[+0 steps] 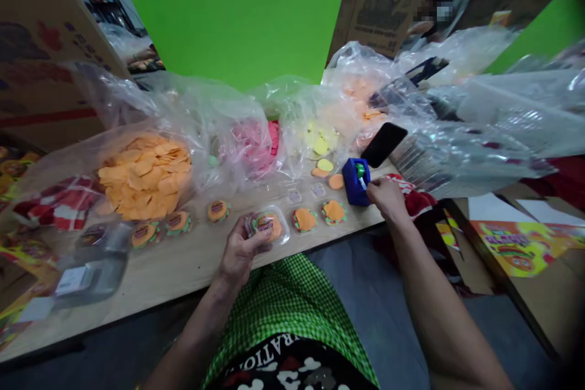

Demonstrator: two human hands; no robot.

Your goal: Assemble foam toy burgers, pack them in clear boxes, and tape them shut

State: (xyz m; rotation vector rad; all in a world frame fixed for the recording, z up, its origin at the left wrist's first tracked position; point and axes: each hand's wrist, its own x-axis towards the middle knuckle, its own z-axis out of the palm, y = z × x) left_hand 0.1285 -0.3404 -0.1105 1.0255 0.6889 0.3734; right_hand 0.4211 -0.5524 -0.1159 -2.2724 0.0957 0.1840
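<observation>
Two burger toys [319,216] between both hands.

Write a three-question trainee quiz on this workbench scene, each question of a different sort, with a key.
1. True or false: the left hand holds a clear plastic case with a burger-shaped piece inside.
2. What does the right hand touch? A. the black phone B. the blue tape dispenser C. the bag of orange discs
3. Fill in: the burger pieces lie in a row on the ______ table.

Key: 1 true; 2 B; 3 wooden.
</observation>
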